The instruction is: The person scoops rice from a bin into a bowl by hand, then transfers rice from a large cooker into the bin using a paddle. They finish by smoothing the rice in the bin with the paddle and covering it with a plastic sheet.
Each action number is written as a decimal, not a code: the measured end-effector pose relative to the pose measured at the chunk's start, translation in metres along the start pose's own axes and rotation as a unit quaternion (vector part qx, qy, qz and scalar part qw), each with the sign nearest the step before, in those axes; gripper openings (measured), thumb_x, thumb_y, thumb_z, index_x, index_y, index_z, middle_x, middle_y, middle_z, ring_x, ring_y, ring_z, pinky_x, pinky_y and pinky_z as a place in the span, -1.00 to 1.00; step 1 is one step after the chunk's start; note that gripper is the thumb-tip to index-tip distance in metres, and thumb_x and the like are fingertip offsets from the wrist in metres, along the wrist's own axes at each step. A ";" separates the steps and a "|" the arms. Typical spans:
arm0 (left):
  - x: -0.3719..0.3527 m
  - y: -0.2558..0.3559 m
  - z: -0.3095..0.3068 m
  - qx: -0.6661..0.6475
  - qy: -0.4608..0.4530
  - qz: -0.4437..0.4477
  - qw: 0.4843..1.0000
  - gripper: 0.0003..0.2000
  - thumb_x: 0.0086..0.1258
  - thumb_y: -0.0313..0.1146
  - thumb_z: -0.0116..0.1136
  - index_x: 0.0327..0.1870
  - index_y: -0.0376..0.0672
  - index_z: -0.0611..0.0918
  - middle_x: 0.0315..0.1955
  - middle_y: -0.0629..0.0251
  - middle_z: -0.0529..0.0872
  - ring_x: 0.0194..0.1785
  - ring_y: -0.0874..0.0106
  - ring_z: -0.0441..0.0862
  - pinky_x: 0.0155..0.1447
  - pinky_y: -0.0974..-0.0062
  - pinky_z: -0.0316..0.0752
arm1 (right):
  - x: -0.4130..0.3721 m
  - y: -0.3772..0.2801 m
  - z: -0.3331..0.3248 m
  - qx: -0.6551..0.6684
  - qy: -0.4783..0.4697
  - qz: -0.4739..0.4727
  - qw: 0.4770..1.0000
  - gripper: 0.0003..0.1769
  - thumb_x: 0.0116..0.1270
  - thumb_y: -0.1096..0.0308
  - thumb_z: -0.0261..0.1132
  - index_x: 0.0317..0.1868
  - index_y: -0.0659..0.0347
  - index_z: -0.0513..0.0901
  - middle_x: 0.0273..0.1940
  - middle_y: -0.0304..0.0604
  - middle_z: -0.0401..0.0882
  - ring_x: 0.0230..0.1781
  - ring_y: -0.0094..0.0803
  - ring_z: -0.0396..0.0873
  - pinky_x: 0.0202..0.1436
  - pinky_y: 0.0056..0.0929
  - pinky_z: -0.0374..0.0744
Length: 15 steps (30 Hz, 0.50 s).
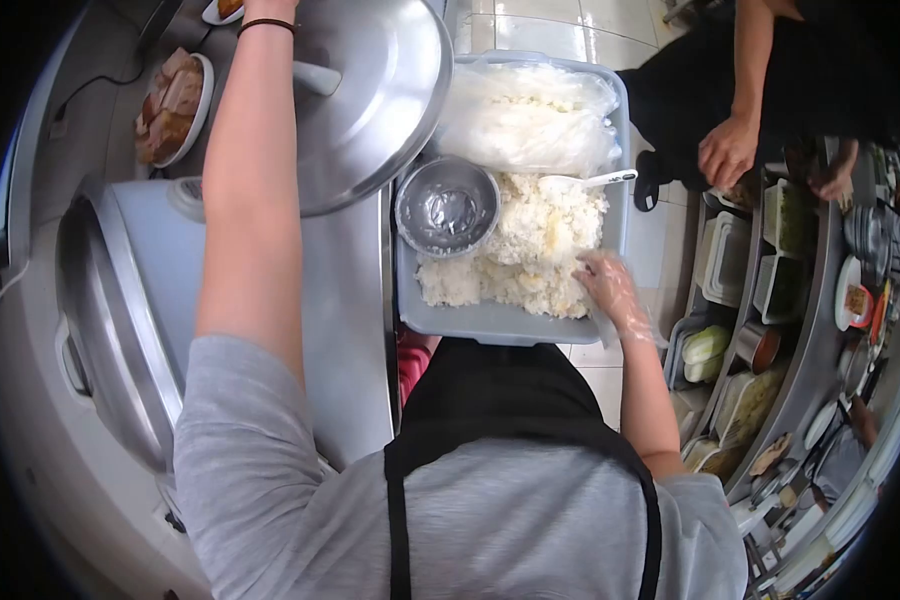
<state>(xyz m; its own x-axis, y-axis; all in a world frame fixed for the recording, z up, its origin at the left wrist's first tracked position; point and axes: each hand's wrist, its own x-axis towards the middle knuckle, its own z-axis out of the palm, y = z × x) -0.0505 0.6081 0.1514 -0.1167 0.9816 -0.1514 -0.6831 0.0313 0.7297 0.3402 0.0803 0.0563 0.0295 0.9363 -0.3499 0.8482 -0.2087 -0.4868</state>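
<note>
My right hand (610, 288), in a clear plastic glove, is at the right side of a grey tub (515, 326). Its bent, slightly parted fingers touch the edge of the cooked white rice (545, 230). A metal bowl (448, 207) sits on the rice at the left, and a white-handled scoop (605, 179) lies across it at the right. Behind is a clear plastic bag (530, 115) of white food, likely rice. My left hand (273, 8) is mostly cut off by the top edge, fingers out of sight. My left forearm passes over a large round metal lid (390, 90).
Left of the tub stands a light-coloured counter or appliance (345, 330), with another domed metal lid (120, 320) beside it. A plate of meat (175, 105) lies farther back. Another person's hand (730, 150) hovers over food containers (725, 255) on the right.
</note>
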 end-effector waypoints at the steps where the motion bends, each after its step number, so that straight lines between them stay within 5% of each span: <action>1: -0.017 -0.001 0.000 -0.029 -0.152 -0.050 0.987 -0.87 0.20 -0.71 -0.18 -0.33 -0.31 0.44 -0.42 0.17 0.53 -0.37 0.36 0.55 -0.34 0.57 0.52 | 0.008 -0.006 -0.004 -0.002 -0.003 -0.007 1.000 -0.65 0.13 0.26 0.29 -0.07 0.17 0.55 -0.23 0.02 0.56 -0.17 -0.06 0.52 -0.06 -0.17 0.45; 2: -0.030 -0.003 -0.002 -0.055 -0.301 -0.097 0.947 -0.89 0.23 -0.69 -0.16 -0.32 -0.33 0.44 -0.41 0.15 0.54 -0.36 0.39 0.56 -0.30 0.58 0.55 | 0.015 -0.015 -0.010 0.004 0.005 -0.035 0.999 -0.66 0.13 0.27 0.29 -0.07 0.16 0.56 -0.23 0.01 0.56 -0.18 -0.05 0.52 -0.06 -0.18 0.45; 4: -0.176 -0.023 0.056 0.034 -0.263 -0.070 0.962 -0.90 0.23 -0.58 0.05 -0.26 -0.37 0.46 -0.32 0.12 0.59 -0.32 0.41 0.59 -0.30 0.64 0.53 | 0.029 -0.033 -0.023 0.007 0.012 -0.073 0.997 -0.67 0.13 0.29 0.29 -0.07 0.15 0.56 -0.23 0.01 0.55 -0.19 -0.04 0.52 -0.06 -0.19 0.46; 5: -0.258 -0.036 0.085 0.088 -0.128 -0.023 0.988 -0.82 0.10 -0.53 0.21 -0.28 -0.32 0.54 -0.06 -0.03 0.53 0.01 0.17 0.53 -0.02 0.38 0.50 | 0.035 -0.042 -0.028 0.053 0.102 -0.129 0.985 -0.68 0.15 0.31 0.28 -0.06 0.14 0.56 -0.19 -0.01 0.56 -0.16 -0.05 0.52 -0.04 -0.22 0.47; 6: -0.301 -0.048 0.085 0.272 -0.194 -0.014 0.943 -0.59 0.22 -0.58 0.06 0.10 -0.34 0.30 -0.06 -0.01 0.52 -0.02 0.19 0.54 0.08 0.25 0.51 | 0.037 -0.052 -0.034 0.100 0.190 -0.184 0.959 -0.68 0.16 0.33 0.27 -0.05 0.12 0.56 -0.15 -0.03 0.56 -0.14 -0.06 0.53 -0.01 -0.25 0.47; 7: -0.338 -0.077 0.073 0.253 -0.158 -0.073 0.952 -0.50 0.23 -0.49 0.15 0.19 -0.30 0.27 -0.06 0.06 0.57 -0.04 0.31 0.59 0.10 0.42 0.46 | 0.036 -0.066 -0.042 0.100 0.188 -0.193 0.958 -0.68 0.16 0.33 0.27 -0.05 0.12 0.56 -0.15 -0.03 0.56 -0.14 -0.06 0.53 -0.01 -0.25 0.47; 9: -0.410 -0.125 0.061 0.230 -0.086 -0.181 0.952 -0.43 0.26 -0.48 0.11 0.29 -0.22 0.20 -0.04 0.09 0.55 0.01 0.34 0.54 0.10 0.43 0.43 | 0.027 -0.092 -0.051 0.083 0.322 -0.330 0.883 -0.69 0.20 0.37 0.24 -0.02 0.12 0.55 -0.05 -0.04 0.54 -0.04 -0.09 0.51 0.05 -0.30 0.48; 11: -0.453 -0.180 0.021 0.026 0.001 -0.313 0.950 -0.44 0.26 -0.50 0.09 0.30 -0.14 0.21 -0.01 0.09 0.53 0.05 0.36 0.50 0.09 0.45 0.42 | 0.024 -0.100 -0.039 0.061 0.273 -0.416 0.865 -0.67 0.18 0.38 0.24 -0.01 0.13 0.55 0.00 -0.04 0.52 0.00 -0.09 0.49 0.08 -0.29 0.47; 12: -0.474 -0.177 0.022 0.023 0.005 -0.306 0.952 -0.44 0.26 -0.50 0.09 0.30 -0.14 0.21 -0.01 0.09 0.53 0.05 0.36 0.50 0.09 0.45 0.42 | 0.024 -0.098 -0.030 0.036 0.223 -0.489 0.843 -0.65 0.16 0.40 0.24 0.00 0.14 0.55 0.04 -0.05 0.51 0.05 -0.10 0.47 0.11 -0.29 0.46; 15: -0.518 -0.169 0.002 -0.070 0.123 -0.292 0.946 -0.36 0.19 -0.68 -0.04 0.34 -0.10 0.16 0.01 0.08 0.46 -0.07 0.32 0.51 -0.04 0.43 0.45 | 0.038 -0.032 0.046 0.162 0.082 -0.391 0.903 -0.61 0.08 0.45 0.24 -0.01 0.16 0.55 0.06 -0.02 0.49 0.07 -0.06 0.45 0.12 -0.25 0.46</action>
<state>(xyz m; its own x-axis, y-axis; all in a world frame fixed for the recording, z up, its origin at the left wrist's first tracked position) 0.1269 0.0952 0.1084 0.1574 0.7296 -0.6655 -0.7691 0.5133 0.3808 0.2897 0.1094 0.0219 -0.4104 0.8571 0.3114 0.4463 0.4866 -0.7511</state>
